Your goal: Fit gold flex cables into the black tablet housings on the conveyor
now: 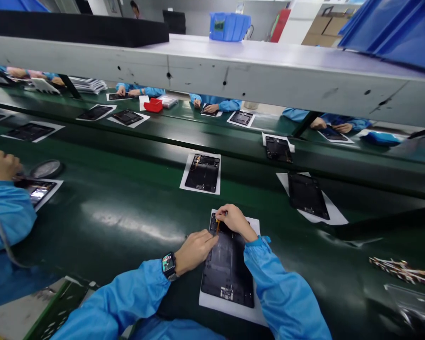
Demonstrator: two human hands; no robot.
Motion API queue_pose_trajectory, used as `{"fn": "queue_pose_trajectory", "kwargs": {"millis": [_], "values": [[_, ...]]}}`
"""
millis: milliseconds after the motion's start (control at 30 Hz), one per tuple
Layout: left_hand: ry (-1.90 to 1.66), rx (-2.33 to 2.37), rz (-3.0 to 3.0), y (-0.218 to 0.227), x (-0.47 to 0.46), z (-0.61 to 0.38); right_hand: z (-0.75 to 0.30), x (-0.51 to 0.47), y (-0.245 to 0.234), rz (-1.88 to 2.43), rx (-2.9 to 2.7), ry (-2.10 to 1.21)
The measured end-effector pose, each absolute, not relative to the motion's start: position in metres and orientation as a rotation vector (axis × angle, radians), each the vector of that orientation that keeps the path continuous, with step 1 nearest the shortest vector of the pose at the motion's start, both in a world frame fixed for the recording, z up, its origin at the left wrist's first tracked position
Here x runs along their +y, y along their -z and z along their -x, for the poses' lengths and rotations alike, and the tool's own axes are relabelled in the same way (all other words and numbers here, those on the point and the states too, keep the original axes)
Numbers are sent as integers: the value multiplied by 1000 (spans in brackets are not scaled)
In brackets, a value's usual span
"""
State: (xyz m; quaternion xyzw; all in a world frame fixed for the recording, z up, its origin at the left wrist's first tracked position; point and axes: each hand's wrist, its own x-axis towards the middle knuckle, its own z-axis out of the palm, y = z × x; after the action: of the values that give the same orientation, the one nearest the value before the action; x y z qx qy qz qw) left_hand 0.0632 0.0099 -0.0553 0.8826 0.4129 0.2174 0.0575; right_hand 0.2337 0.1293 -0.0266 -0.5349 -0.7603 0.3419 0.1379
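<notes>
A black opened tablet back (228, 269) lies on a white sheet (212, 302) on the green belt in front of me. My right hand (235, 221) rests on its top edge, fingers pinched on a small orange strip (217, 227). My left hand (195, 249), with a smartwatch (169, 265) on the wrist, is closed at the tablet's upper left corner, fingertips touching beside the orange strip. Both arms wear blue sleeves.
More tablets on white sheets (202, 173) (306, 194) (278, 148) lie along the green belt (127, 212). A co-worker's blue sleeve (7, 212) and hand are at the left. Other workers' hands are across the belt. A grey shelf (233, 71) spans overhead. Bagged parts (403, 271) lie at right.
</notes>
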Motion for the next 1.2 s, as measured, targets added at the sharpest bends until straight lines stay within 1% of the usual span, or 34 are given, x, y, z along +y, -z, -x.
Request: {"fn": "queue_pose_trajectory", "kwargs": {"millis": [433,700,967,1200], "values": [[-716,1256,-2653,63,14,-66,-228,148,37,1671,-2319,-1029],[-710,1271,-2638,62,14,-64,-230,143,33,1764,-2447,-813],[-711,1249,-2602,65,14,-63,-233,123,27,1618,-2599,-607],[-675,1264,-2594,63,14,-64,-239,117,33,1556,-2595,-397]]}}
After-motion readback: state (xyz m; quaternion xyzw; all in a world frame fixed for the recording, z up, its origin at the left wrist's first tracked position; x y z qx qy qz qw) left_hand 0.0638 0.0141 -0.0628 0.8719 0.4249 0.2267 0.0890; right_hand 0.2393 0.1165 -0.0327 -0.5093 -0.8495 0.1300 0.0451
